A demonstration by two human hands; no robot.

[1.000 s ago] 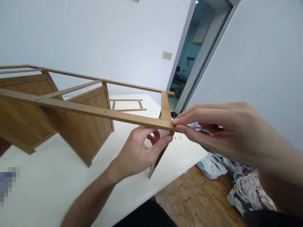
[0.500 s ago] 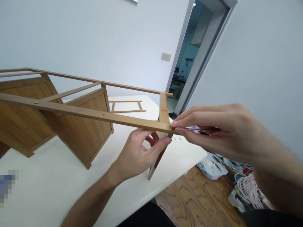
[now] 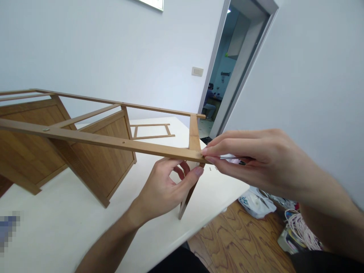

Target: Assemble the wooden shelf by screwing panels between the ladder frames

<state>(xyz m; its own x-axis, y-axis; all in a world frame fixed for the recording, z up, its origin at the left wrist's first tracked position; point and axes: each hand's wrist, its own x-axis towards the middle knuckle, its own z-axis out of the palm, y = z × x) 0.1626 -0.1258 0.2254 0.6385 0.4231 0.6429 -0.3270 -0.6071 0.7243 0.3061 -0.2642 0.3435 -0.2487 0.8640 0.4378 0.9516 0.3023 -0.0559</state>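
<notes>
A wooden shelf unit lies on the white table, its long rail running from the left to my hands. Under the rail's near right corner, my left hand curls its fingers against the underside, thumb pressed at the top of the end piece. My right hand pinches at that corner, thumb and forefinger closed on what looks like a small screw. A thin metal rod-like tool also rests inside this hand; its ends are largely hidden by the fingers.
A small wooden frame lies farther back on the table. Loose screws sit near its right edge. On the wooden floor are a white plastic bag and coiled pale cord. Through the doorway, a person sits.
The view has shifted slightly, so wall and doorway appear a little farther left. Both hands keep nearly the same hold at the rail's corner.
</notes>
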